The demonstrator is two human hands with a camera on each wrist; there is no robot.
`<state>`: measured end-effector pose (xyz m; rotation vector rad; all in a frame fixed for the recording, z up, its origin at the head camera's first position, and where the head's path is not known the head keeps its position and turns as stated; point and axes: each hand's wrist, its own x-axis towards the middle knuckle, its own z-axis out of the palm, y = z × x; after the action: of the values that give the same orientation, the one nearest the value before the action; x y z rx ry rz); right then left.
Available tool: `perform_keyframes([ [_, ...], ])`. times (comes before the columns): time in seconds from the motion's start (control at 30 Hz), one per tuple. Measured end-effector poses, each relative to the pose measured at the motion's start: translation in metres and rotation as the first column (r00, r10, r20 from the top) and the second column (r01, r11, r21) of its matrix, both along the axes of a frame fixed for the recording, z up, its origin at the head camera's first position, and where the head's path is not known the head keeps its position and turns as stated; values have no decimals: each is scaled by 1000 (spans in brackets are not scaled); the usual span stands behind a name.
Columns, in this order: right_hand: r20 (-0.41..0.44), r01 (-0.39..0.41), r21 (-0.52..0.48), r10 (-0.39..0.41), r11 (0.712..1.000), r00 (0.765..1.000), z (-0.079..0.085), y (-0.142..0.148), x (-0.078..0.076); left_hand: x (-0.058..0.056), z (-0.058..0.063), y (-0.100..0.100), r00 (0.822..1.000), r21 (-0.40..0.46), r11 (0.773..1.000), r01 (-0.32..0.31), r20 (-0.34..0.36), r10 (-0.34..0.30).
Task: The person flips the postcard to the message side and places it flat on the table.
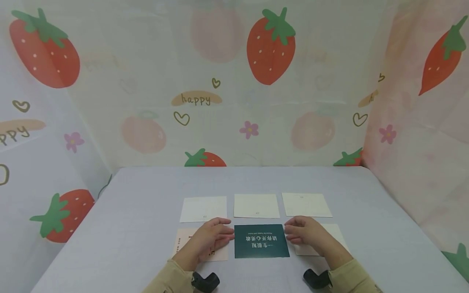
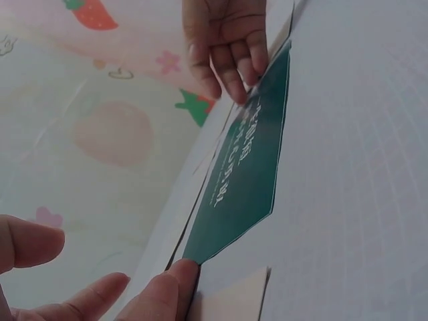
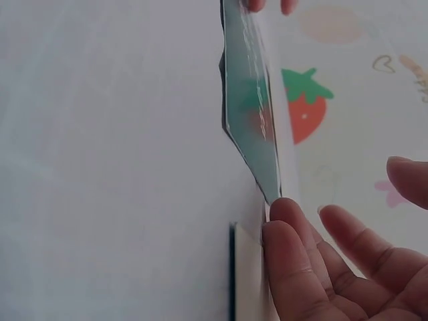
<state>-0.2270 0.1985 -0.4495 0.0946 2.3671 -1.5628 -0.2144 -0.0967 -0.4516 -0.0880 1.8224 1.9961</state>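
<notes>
A dark green card (image 1: pixel 261 253) with white lettering, upside down to me, lies flat on the white table between my hands. My left hand (image 1: pixel 209 241) is at the card's left edge, above a pale pink card (image 1: pixel 221 255) with printed marks. In the left wrist view its fingertips (image 2: pixel 184 274) sit right at the green card's corner. On the other side, my right hand (image 1: pixel 311 236) has relaxed fingers at the right edge, partly covering a cream card (image 1: pixel 335 232). The right wrist view shows fingertips (image 3: pixel 284 221) by that card's corner, thumb held away.
Behind lies a row of three pale cards: a white one (image 1: pixel 203 207) at left, a cream one (image 1: pixel 256 203) in the middle and another cream one (image 1: pixel 307 205) at right. Strawberry-print curtains (image 1: pixel 227 73) enclose the table (image 1: pixel 146 187) at the back and both sides.
</notes>
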Motion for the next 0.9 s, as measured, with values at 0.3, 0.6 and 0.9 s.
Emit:
perform_keyframes([
  [0.3,18,-16,-57,17,998,1000,2,0,1,-3,-4,-1,1000,23,1000,10,-10,-9],
  [0.6,10,28,-33,-28,999,1000,5,3,4,-3,-6,-2,1000,31,1000,1,-1,-1],
  [0.9,34,31,-33,-30,999,999,4,4,3,-4,-7,-2,1000,74,997,3,19,-4],
])
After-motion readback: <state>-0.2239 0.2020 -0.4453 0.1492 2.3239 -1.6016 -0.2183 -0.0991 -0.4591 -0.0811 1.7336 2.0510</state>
